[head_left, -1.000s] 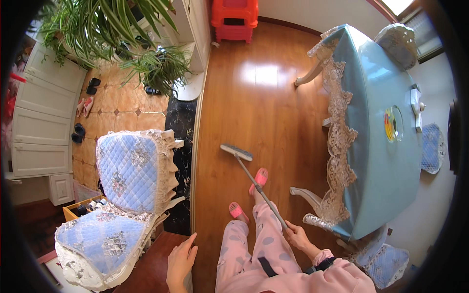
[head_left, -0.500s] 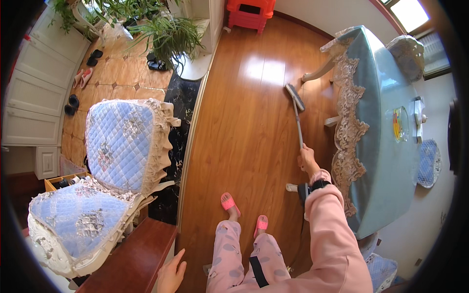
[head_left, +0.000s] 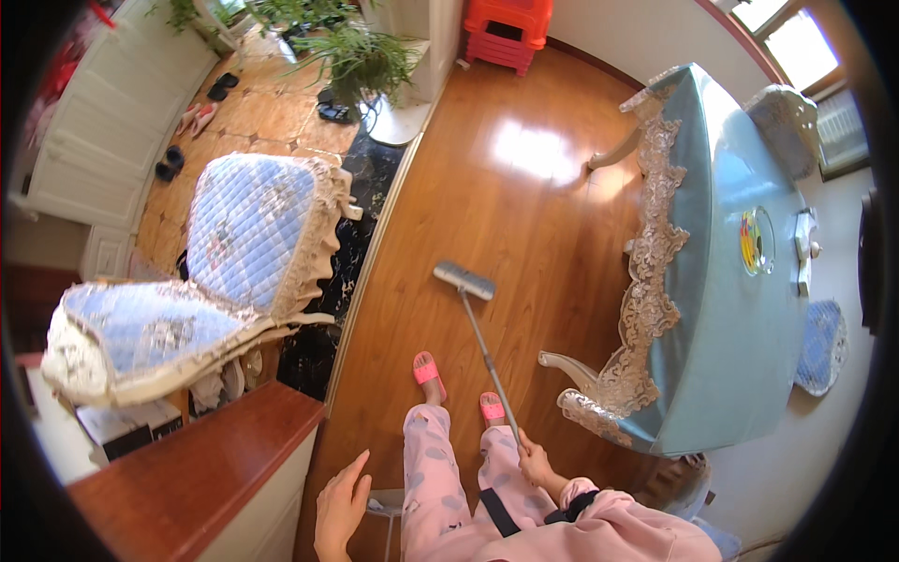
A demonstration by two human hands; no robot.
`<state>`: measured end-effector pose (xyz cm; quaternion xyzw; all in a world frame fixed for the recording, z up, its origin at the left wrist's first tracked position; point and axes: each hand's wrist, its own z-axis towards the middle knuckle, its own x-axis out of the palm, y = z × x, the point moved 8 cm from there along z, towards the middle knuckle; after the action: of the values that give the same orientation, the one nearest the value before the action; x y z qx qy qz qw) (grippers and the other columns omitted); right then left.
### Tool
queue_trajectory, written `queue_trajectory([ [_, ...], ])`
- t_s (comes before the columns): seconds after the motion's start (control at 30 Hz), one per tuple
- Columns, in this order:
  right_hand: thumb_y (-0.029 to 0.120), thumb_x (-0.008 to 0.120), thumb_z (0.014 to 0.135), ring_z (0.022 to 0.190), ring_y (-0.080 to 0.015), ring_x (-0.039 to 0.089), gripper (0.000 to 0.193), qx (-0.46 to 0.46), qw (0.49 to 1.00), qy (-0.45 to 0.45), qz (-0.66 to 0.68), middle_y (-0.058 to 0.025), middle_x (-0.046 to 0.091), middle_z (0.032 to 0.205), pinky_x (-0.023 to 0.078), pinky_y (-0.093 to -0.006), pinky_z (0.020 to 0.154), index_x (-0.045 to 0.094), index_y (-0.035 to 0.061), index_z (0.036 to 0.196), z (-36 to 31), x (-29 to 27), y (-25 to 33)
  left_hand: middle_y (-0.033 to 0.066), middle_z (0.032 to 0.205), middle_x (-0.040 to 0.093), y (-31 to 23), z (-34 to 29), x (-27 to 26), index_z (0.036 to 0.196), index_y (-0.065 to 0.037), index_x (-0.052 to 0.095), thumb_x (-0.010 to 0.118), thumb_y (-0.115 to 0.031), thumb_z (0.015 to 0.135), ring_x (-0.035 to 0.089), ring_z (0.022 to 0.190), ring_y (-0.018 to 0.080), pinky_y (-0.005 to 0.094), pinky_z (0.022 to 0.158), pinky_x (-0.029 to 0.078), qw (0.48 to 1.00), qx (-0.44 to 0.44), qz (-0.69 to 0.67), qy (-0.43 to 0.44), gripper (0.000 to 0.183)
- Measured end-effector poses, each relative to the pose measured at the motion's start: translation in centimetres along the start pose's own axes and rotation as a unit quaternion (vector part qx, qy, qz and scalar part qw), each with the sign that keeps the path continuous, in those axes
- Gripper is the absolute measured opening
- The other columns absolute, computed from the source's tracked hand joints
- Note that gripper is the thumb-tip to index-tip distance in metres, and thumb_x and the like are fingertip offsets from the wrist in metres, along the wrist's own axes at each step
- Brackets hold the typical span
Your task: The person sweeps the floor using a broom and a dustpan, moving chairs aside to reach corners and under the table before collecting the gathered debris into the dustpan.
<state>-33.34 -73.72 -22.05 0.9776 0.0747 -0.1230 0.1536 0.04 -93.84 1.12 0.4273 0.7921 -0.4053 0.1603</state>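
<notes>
While the right hand (head_left: 537, 465) grips the long-handled broom (head_left: 487, 359), the left hand (head_left: 341, 508) hangs loosely spread, holding nothing; the broom's head (head_left: 464, 280) sits on the wooden floor (head_left: 468, 201), its done and remaining stretches indistinguishable.

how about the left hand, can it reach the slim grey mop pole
Probably yes: the left hand looks empty, and the way over the pink spotted trousers to the slim grey mop pole seems free.
</notes>
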Motion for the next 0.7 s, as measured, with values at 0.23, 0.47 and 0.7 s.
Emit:
queue_trajectory([
  [0.23,0.021,0.045,0.097,0.038,-0.0113,0.045,0.049,-0.056,0.991,0.071,-0.094,-0.001,0.048,0.052,0.039,-0.0277,0.037,0.038,0.0253,0.145,-4.4,-4.8,-3.4,0.0149,0.122,0.061,-1.7,-7.8,7.0,0.131,-0.013,0.054,0.056,-0.022,0.091,0.057,0.114,0.0333,0.0384,0.092,0.047,0.998,-0.053,-0.016,0.012,0.041],
  [0.47,0.017,0.048,0.094,0.07,-0.0299,0.065,0.042,-0.198,0.955,-0.006,-0.22,-0.023,0.063,0.078,0.049,-0.0414,0.068,0.05,0.015,0.136,-1.0,-10.6,7.7,0.0164,0.122,0.061,-0.6,-14.5,10.0,0.128,-0.011,0.056,0.057,-0.02,0.091,0.057,0.113,0.0342,0.0382,0.092,0.047,0.988,-0.091,-0.104,-0.066,0.039],
  [0.7,0.018,0.044,0.095,0.082,-0.0416,0.065,0.04,-0.336,0.906,-0.096,-0.239,-0.0285,0.063,0.091,0.051,-0.0456,0.069,0.051,0.0146,0.133,12.6,-5.3,22.7,0.0149,0.119,0.062,2.5,-20.1,12.3,0.131,-0.014,0.054,0.056,-0.024,0.091,0.059,0.107,0.0332,0.0405,0.088,0.047,0.977,-0.184,-0.085,-0.062,0.041],
])
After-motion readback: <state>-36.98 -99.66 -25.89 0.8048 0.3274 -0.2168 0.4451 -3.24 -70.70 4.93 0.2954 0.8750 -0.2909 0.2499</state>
